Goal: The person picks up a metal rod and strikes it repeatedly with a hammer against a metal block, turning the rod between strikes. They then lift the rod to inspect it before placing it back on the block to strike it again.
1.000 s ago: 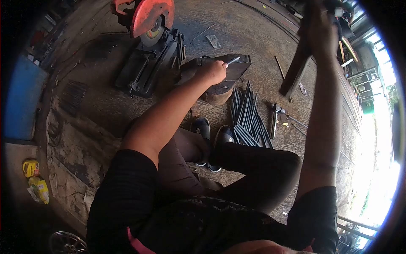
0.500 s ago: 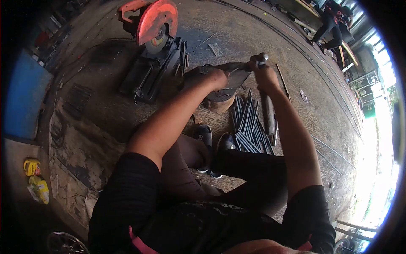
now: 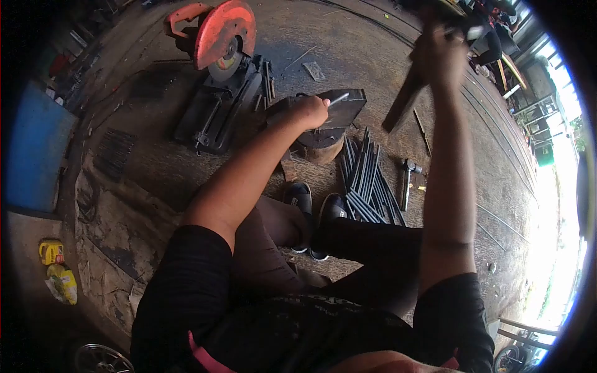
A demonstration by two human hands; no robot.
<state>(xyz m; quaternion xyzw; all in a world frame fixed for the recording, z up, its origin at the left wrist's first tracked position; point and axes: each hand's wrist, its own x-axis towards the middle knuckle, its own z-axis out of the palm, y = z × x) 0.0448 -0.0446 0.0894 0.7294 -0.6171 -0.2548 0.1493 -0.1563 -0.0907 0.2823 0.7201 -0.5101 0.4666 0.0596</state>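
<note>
My left hand [image 3: 311, 113] is closed around a short metal rod [image 3: 339, 99], whose bare end sticks out to the right over a dark steel block [image 3: 349, 113]. That block rests on a round wooden stump [image 3: 322, 153] in front of my feet. Raised high on the right, my right hand [image 3: 440, 62] grips a hammer [image 3: 403, 104]; its handle slants down to the left and its head is blurred. Beside the stump lies a pile of metal rods [image 3: 367, 186]. A second hammer [image 3: 407, 183] lies on the floor right of the pile.
An orange cut-off saw [image 3: 227, 34] stands on the floor at the upper left, with a few short rods by its base. Another person [image 3: 494, 34] is at the upper right. Long thin bars [image 3: 497, 124] run along the right-hand floor. A yellow container [image 3: 51, 252] stands far left.
My right hand has swung the hammer up and to the right, away from the block. The rod's end and the floor hammer's head now show. My left hand stays near the block.
</note>
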